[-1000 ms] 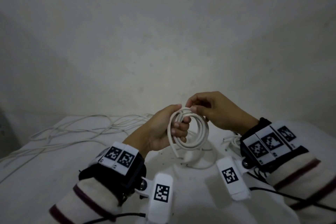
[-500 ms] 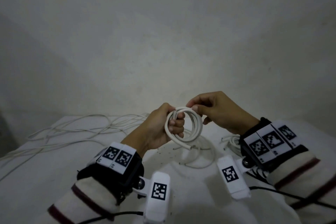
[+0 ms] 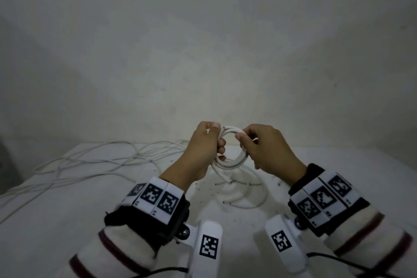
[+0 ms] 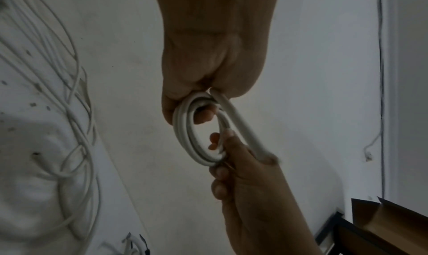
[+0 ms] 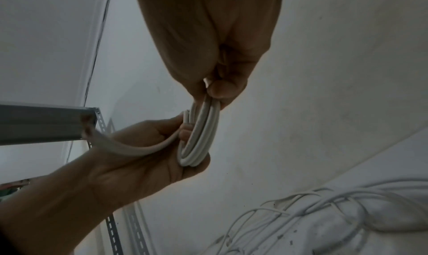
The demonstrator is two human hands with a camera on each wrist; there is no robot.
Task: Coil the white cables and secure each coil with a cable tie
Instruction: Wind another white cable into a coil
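Note:
Both hands hold a small coil of thick white cable [image 3: 233,161] in the air above the white table [image 3: 67,221]. My left hand [image 3: 217,143] grips the coil's left side with its fingers curled through the ring [image 4: 185,140]. On the right side, my right hand [image 3: 242,140] pinches the turns between thumb and fingers [image 5: 209,96]. A loose cable end [image 3: 222,176] sticks down from the coil. In the right wrist view that loose end [image 5: 129,149] bends across the left palm.
A tangle of thin white cables [image 3: 101,160] lies on the left of the table. Thin cable loops [image 3: 246,198] lie right under the hands. A plain wall stands close behind. A metal shelf rail [image 5: 46,123] and a cardboard box [image 4: 393,226] are off to the sides.
My left hand has rolled over so that its back faces me. My right hand has slid from the coil's top to its right side. The coil sits a little higher.

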